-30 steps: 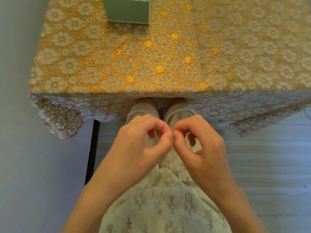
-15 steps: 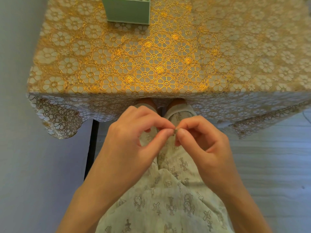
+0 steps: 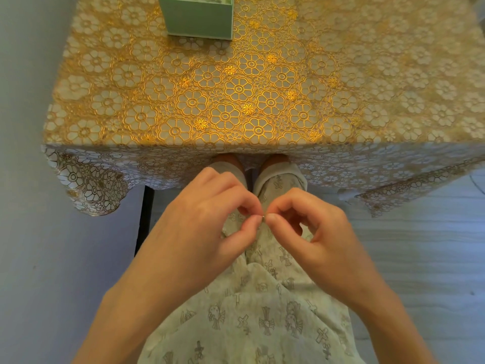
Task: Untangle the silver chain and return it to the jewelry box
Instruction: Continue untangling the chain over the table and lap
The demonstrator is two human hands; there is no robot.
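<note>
Head view, and both hands are working low over the lap, short of the worktop [image 3: 262,106] edge. Left hand [image 3: 199,232] and right hand [image 3: 322,232] meet thumb to thumb, each pinching a tiny glint of silver chain [image 3: 263,218] right where the fingertips touch. That glint is all that shows; whether more of the chain hangs below, I cannot tell, and its long axis is too small to read. Both hands sit equally close, the chain dead centre between them, so any teasing apart looks to run sideways, left against right. Up ahead, well apart from the hands, the green jewelry box [image 3: 199,18] stands at the far side of the floral tablecloth [image 3: 110,101], cut off by the top of the view. Its inside is out of sight, contents unknown. My read: untangling underway, return not yet begun.
</note>
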